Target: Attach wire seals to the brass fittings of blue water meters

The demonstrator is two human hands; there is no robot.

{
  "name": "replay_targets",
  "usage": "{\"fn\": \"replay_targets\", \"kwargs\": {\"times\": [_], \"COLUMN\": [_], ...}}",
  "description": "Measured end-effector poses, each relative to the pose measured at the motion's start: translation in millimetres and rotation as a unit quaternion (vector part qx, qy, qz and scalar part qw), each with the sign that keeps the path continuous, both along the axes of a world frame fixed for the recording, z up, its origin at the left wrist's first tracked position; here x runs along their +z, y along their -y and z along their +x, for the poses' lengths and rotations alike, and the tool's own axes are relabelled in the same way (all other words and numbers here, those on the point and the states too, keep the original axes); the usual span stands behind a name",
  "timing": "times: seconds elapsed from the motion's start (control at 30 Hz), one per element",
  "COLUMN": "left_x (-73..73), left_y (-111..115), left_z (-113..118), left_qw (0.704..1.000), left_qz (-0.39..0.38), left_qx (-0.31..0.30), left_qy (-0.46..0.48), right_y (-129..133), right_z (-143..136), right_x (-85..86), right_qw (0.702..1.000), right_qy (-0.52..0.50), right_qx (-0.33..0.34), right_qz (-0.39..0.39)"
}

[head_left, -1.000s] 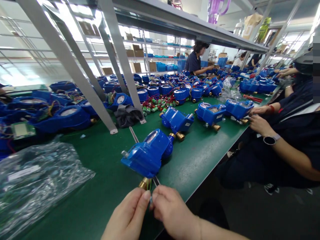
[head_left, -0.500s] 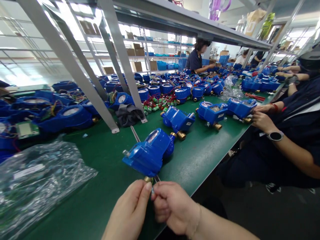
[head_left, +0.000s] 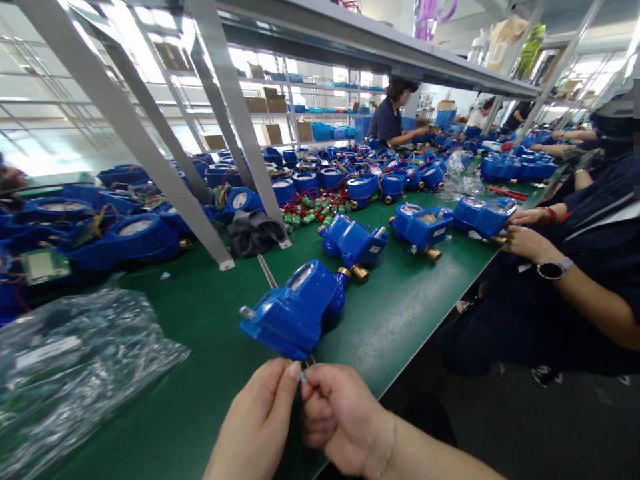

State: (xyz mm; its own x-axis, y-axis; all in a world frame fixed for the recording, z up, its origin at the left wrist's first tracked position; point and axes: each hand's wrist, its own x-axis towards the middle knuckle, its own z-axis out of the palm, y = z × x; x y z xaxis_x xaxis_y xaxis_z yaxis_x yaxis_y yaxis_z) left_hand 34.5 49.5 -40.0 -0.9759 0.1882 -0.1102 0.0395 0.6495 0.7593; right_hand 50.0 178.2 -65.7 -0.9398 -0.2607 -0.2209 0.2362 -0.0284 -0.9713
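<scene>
My left hand (head_left: pixel 263 413) and my right hand (head_left: pixel 345 417) meet at the near end of a blue water meter (head_left: pixel 293 320). Both are closed in a pinch. Between their fingertips shows a bit of a small light-blue piece (head_left: pixel 303 377), held by my right thumb and forefinger. The left fingertips press close beside it, and what they pinch is hidden. The meter lies tilted on the green bench, its round dial facing up and a small metal stub sticking out at its left. My hands cover its nearest end.
A clear plastic bag (head_left: pixel 90 373) lies left on the green bench (head_left: pixel 380 333). More meters (head_left: pixel 353 240) stand in a row towards a co-worker's hands (head_left: pixel 530 233) at right. Behind are a dark cloth (head_left: pixel 255 233), green cylinders with red wires (head_left: pixel 310 210) and a shelf post (head_left: pixel 245 120).
The view has shifted slightly. My hands stay pinched together at the meter's near end, and the brass fitting there has gone out of sight behind them.
</scene>
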Motion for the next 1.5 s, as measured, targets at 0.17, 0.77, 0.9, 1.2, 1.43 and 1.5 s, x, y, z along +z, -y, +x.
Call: {"fn": "replay_targets", "kwargs": {"times": [0.17,0.77,0.9,1.2,1.43,1.5], "left_x": [0.9,0.3,0.0,-1.5,-6.1,-9.7], "left_y": [0,-9,-5,10,-20,-28], "left_z": [-3,-3,-2,-26,-39,-30], "left_qw": [0.997,0.993,0.995,0.959,0.953,0.94], "left_qz": [0.062,0.091,0.077,0.151,0.141,0.086], "left_qx": [0.014,0.055,0.042,0.231,0.219,0.154], "left_qy": [0.055,0.058,0.055,-0.06,-0.152,-0.293], "right_y": [-4,4,5,-44,-45,-45], "right_z": [9,-7,-8,-3,13,15], "right_x": [-8.1,-2.8,-3.1,-24.9,-33.0,-34.0], "right_qw": [0.926,0.978,0.974,0.973,0.966,0.961], "right_qy": [-0.263,0.103,0.116,-0.068,-0.139,-0.159], "right_qx": [-0.117,-0.051,-0.038,-0.22,-0.193,-0.198], "right_qz": [0.246,-0.171,-0.191,0.007,0.099,0.109]}}
